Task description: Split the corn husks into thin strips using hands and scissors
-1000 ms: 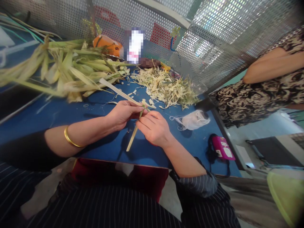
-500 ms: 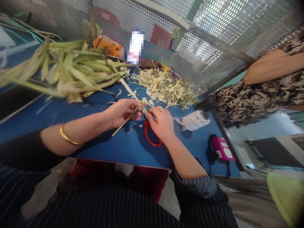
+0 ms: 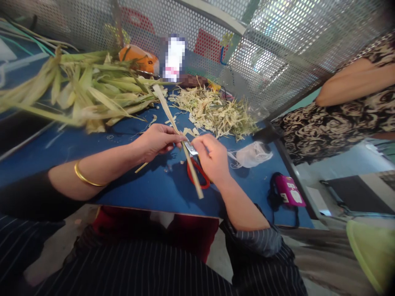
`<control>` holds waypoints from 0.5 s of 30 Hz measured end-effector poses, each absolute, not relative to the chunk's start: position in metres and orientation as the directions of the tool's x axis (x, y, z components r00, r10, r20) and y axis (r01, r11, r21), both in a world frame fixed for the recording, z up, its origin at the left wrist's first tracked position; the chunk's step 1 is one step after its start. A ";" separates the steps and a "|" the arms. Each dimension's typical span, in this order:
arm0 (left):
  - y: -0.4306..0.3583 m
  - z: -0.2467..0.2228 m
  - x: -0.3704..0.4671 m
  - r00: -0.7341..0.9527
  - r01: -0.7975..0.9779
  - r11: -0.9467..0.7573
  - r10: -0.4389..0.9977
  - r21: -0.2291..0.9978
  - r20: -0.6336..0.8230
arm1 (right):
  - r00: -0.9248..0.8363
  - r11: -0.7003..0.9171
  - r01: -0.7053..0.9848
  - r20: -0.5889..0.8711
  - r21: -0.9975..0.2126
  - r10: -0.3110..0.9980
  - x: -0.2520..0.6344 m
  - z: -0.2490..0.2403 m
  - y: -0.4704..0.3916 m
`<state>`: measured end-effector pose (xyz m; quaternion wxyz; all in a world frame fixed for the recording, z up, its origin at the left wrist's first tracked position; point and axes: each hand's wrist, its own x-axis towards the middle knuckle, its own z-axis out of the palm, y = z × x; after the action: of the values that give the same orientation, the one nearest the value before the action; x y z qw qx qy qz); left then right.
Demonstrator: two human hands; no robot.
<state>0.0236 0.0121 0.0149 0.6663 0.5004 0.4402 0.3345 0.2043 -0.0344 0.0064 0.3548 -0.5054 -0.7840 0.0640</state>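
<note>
My left hand point(image 3: 160, 142) is closed, thumb and fingertips pinching a long pale corn husk strip point(image 3: 166, 107). That strip runs from the back of the blue table past my fingers to a near end in front of the scissors. A thinner strip end point(image 3: 141, 167) pokes out below the left palm. My right hand point(image 3: 212, 158) is closed around red-handled scissors point(image 3: 191, 149), their metal pivot showing beside the left fingertips. The red loops hang under the hand, and the husk strip passes over them. Whether the blades are apart is hidden.
A heap of green husks point(image 3: 92, 90) lies at the left, shredded trimmings point(image 3: 212, 111) at the back centre. White string point(image 3: 251, 155) and a magenta box point(image 3: 288, 191) with a cord sit right. A blurred bright screen point(image 3: 175, 57) stands before the mesh partition point(image 3: 271, 53). Another person's arm point(image 3: 354, 84) is at right.
The husk strip now extends toward me across the scissors, and the thin end at lower left shows less. The scissors' metal has come into view as my right hand shifted slightly.
</note>
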 end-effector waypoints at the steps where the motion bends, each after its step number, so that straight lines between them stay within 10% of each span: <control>1: 0.013 0.016 0.022 0.433 -0.012 0.304 0.860 0.953 -0.269 | -0.189 0.475 0.743 0.533 -0.472 0.825 0.207 0.006 -0.032; 15: 0.009 0.015 0.022 0.514 0.175 0.189 0.820 0.966 -0.253 | -0.342 0.461 0.870 0.461 -0.175 0.819 0.215 0.003 -0.024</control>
<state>0.0223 0.0090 0.0154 0.6434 0.5857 0.4246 0.2504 0.2153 -0.0236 0.0029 0.2500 -0.5164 -0.8174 -0.0511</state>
